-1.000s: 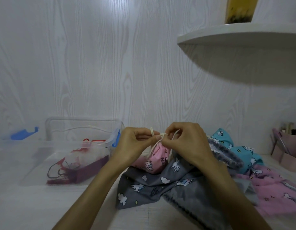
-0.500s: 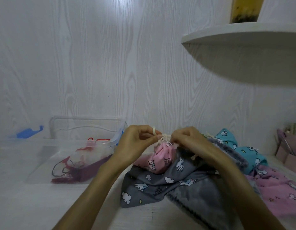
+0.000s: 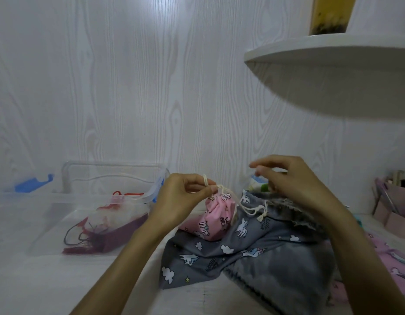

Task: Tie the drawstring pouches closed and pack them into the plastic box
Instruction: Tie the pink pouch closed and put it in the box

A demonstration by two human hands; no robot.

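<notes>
A small pink unicorn pouch [image 3: 216, 218] with its neck gathered sits on a grey unicorn pouch [image 3: 231, 253] at the middle of the table. My left hand [image 3: 185, 196] pinches the pink pouch's cream drawstring [image 3: 216, 186] just above the gathered neck. My right hand [image 3: 285, 178] hovers up and to the right, apart from the cord, fingers loosely curled and holding nothing. The clear plastic box [image 3: 106, 178] with blue clips stands at the left and holds a dark red pouch [image 3: 115, 235] with red cords.
More pouches lie at the right: a pink one [image 3: 392, 258] and a fuzzy grey one [image 3: 285, 278]. A pink organiser [image 3: 394, 208] stands at the far right. A white shelf [image 3: 333, 51] juts out overhead. The box's clear lid [image 3: 22, 196] lies at the left.
My right hand has let go of the drawstring and lifted up and to the right. My left hand keeps its pinch on the cord, and the pink pouch's neck is now drawn tight.
</notes>
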